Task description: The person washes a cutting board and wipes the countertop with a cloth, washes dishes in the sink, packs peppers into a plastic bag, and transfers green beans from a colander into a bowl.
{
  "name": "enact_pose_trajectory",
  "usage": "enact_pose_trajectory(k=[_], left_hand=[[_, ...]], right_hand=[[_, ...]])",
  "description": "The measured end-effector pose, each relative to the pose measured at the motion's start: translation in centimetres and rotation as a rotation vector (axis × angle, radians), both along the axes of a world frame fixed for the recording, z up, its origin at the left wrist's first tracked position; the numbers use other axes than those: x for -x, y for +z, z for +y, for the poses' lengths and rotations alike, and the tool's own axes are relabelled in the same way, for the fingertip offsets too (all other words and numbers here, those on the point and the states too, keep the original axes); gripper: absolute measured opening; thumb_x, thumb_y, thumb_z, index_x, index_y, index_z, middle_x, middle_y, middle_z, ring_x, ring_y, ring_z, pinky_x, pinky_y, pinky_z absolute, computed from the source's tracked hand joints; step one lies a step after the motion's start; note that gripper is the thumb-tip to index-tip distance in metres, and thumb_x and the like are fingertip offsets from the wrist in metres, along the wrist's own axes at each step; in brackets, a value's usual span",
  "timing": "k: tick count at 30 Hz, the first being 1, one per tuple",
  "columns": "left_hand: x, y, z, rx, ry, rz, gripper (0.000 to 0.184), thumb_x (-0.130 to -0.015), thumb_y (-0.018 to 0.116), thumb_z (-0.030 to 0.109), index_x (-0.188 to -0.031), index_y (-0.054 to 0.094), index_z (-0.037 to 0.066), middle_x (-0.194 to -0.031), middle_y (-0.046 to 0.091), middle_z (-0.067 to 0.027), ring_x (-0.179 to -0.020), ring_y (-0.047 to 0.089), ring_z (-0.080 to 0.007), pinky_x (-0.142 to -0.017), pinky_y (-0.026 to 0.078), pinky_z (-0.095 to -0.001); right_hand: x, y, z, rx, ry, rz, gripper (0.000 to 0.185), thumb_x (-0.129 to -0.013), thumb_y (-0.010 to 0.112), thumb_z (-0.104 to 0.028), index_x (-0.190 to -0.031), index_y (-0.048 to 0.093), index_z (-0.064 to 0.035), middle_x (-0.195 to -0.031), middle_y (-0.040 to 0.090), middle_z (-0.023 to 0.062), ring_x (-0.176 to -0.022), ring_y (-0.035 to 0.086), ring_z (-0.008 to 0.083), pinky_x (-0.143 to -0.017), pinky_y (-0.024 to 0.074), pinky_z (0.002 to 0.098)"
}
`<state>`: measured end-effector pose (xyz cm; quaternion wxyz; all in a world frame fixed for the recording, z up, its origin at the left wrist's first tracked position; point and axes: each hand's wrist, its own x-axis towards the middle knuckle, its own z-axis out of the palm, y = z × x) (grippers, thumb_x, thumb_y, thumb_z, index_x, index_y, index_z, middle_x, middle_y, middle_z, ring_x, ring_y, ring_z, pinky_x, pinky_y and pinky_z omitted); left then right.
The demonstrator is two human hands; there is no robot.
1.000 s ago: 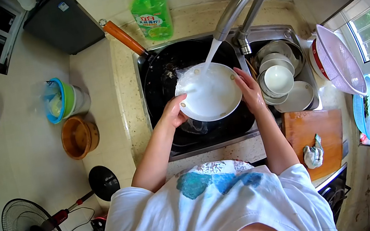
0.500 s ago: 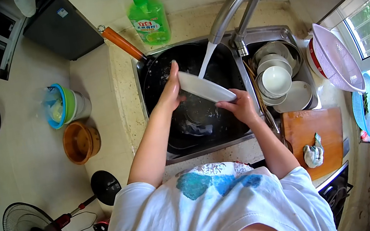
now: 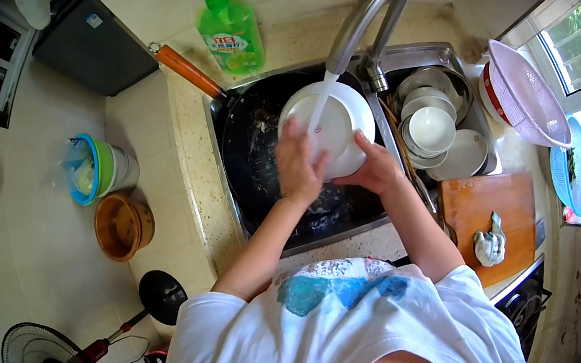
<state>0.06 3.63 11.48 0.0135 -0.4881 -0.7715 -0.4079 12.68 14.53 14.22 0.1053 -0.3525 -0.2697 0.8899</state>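
A white plate [image 3: 350,115] is held over the left sink basin, its underside up, with water from the faucet [image 3: 363,13] running onto it. My right hand [image 3: 375,166] grips the plate's lower right edge, thumb on the upturned face. Spread flat over the plate's left part is my left hand [image 3: 298,163], slightly blurred, its fingers apart on the surface. Below them, a black wok [image 3: 251,134] with a wooden handle [image 3: 187,70] sits in the basin, wet inside.
White bowls [image 3: 431,130] and plates stack in the right basin. A green soap bottle [image 3: 231,35] stands behind the sink. On the right are a cutting board [image 3: 502,210] with a cloth [image 3: 490,246] and a pink basket [image 3: 528,97]. A wooden pot [image 3: 124,226] is at left.
The plate has been turned over, from its inner face up, through edge-on, to underside up. My left hand has moved from the plate's left edge onto its surface.
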Motion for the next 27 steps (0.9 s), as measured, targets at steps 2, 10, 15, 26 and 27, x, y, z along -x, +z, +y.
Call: enact_pose_trajectory(k=[2, 10, 15, 26, 27], left_hand=[[1.1, -4.0, -0.6, -0.152, 0.23, -0.504, 0.056, -0.085, 0.053, 0.029, -0.128, 0.032, 0.0, -0.129, 0.035, -0.0206, -0.121, 0.033, -0.0328, -0.097, 0.03, -0.0405], [3.3, 2.0, -2.7, -0.298, -0.283, -1.726, 0.026, -0.078, 0.06, 0.003, -0.104, 0.054, 0.002, -0.098, 0.06, -0.0079, -0.089, 0.058, -0.0179, -0.08, 0.047, -0.0332], [1.4, 4.6, -3.3, 0.123, -0.217, -0.543, 0.03, -0.071, 0.064, 0.011, -0.098, 0.053, 0.001, -0.08, 0.06, -0.0195, -0.078, 0.061, -0.031, -0.069, 0.047, -0.0353], [-0.4, 4.7, -4.3, 0.109, -0.251, 0.283, 0.008, -0.081, 0.049, 0.013, -0.081, 0.054, 0.008, -0.079, 0.06, -0.0061, -0.076, 0.059, -0.0246, -0.062, 0.046, -0.0344], [-0.4, 4.8, -4.5, 0.151, -0.266, 0.253, 0.008, -0.081, 0.049, 0.013, -0.081, 0.054, 0.008, -0.079, 0.061, -0.0063, -0.076, 0.059, -0.0245, -0.062, 0.046, -0.0348]], right_hand=[[-0.7, -0.2, -0.2, 0.084, 0.011, -0.006, 0.054, -0.087, 0.046, -0.042, -0.127, 0.034, -0.0075, -0.122, 0.044, 0.0178, -0.107, 0.046, 0.0404, -0.074, 0.0461, 0.0578], [-2.0, -6.2, 0.1, 0.373, 0.212, 0.162, 0.061, -0.087, 0.037, -0.051, -0.131, 0.027, -0.009, -0.126, 0.039, 0.0168, -0.105, 0.049, 0.0349, -0.076, 0.0485, 0.0485], [-1.3, -5.1, 1.3, -0.012, 0.065, -0.207, 0.063, -0.083, 0.056, -0.035, -0.125, 0.029, 0.0042, -0.117, 0.043, 0.0214, -0.104, 0.048, 0.0347, -0.079, 0.0457, 0.0512], [3.0, -2.9, 11.6, -0.848, -0.133, -0.564, 0.052, -0.072, 0.07, -0.029, -0.101, 0.046, 0.0052, -0.081, 0.058, 0.0119, -0.062, 0.062, 0.018, -0.049, 0.0524, 0.0284], [3.5, -3.3, 12.0, -0.849, -0.136, -0.561, 0.052, -0.072, 0.07, -0.029, -0.101, 0.046, 0.0052, -0.081, 0.058, 0.0119, -0.062, 0.062, 0.018, -0.049, 0.0524, 0.0284]])
